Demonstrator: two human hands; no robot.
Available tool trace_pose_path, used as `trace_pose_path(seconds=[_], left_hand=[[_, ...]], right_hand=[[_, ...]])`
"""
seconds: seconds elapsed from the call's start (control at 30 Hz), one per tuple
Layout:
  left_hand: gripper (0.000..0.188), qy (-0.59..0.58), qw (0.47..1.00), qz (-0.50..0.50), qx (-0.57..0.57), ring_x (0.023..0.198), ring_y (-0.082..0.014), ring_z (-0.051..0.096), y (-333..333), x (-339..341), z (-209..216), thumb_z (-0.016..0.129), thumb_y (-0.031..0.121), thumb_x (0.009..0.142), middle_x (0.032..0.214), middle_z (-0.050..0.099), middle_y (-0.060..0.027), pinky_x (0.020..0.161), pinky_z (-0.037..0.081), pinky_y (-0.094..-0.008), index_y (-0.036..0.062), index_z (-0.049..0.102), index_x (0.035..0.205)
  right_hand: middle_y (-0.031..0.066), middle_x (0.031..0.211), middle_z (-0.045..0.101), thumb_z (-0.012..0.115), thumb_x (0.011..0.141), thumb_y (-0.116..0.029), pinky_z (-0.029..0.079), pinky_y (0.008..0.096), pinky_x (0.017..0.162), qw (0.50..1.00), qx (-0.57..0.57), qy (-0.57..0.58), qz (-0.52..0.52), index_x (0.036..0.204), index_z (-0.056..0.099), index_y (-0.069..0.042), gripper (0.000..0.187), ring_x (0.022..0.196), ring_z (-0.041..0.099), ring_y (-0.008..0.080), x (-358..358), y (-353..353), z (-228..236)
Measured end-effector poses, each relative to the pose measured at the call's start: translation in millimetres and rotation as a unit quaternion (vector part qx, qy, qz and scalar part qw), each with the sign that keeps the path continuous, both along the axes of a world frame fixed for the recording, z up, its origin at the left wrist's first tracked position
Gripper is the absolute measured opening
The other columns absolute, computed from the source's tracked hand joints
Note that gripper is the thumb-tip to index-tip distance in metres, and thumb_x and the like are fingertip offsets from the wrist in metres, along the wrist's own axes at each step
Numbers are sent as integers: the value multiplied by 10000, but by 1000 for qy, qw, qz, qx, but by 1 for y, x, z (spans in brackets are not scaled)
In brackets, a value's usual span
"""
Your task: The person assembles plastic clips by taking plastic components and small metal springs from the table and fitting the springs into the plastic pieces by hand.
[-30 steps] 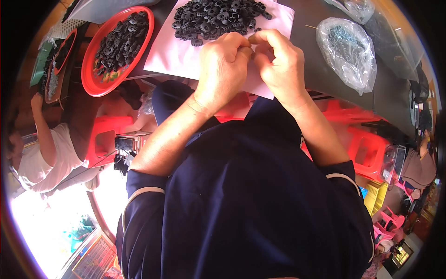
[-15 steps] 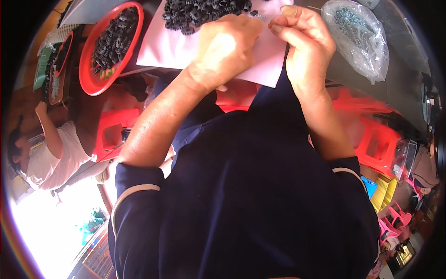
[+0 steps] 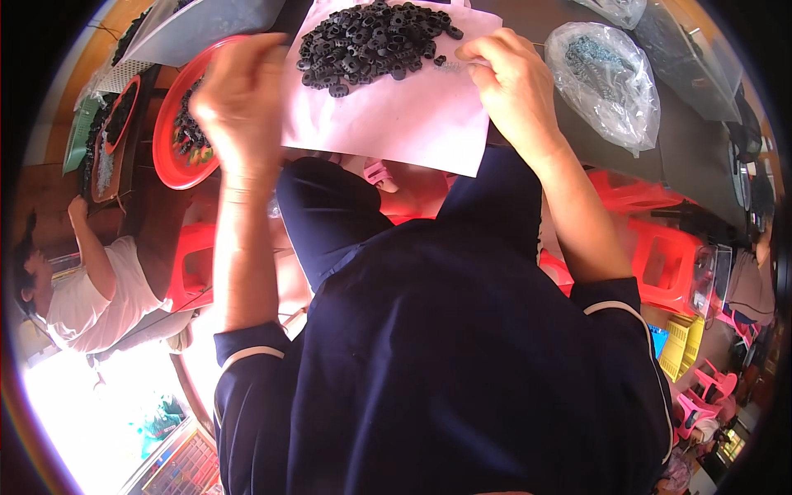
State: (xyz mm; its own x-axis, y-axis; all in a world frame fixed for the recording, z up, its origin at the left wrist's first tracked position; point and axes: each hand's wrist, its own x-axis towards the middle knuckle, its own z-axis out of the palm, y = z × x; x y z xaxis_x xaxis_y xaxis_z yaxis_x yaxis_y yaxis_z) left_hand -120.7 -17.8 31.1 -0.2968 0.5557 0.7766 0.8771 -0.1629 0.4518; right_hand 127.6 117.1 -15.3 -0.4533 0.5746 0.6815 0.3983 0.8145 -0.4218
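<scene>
My left hand (image 3: 239, 107) is over the red tray's (image 3: 167, 163) right rim, my right hand (image 3: 518, 89) at the pink sheet's (image 3: 384, 128) right edge.
My left forearm reaches straight forward, its fingers too blurred to tell their grip; my right arm angles inward, thumb and forefinger slightly apart, any hold unclear, near small springs (image 3: 450, 65). Half a second ago my left hand was mid-sheet; it has swung left, baring the near edge. Black ribbed plastic parts (image 3: 371, 45) heap toward the sheet's far edge.
</scene>
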Motion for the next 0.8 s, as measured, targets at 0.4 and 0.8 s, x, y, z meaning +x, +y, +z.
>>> trace_pose_path(seconds=[0.4,0.8], left_hand=[[137,5,998,-32,-50,668,-200,611,-12,38,-18,752,16,784,815,643,-76,601,509,-323,49,690,902],[126,147,971,-93,-165,843,-284,641,50,101,-45,724,98,784,865,618,-81,699,537,-394,61,671,893]], right_hand=[[0,867,645,706,765,-85,441,416,824,993,3,-117,17,828,719,-134,81,956,626,248,7,22,4],[46,950,663,683,771,-71,423,420,853,981,25,-189,27,868,711,-86,102,1001,613,281,14,19,7]])
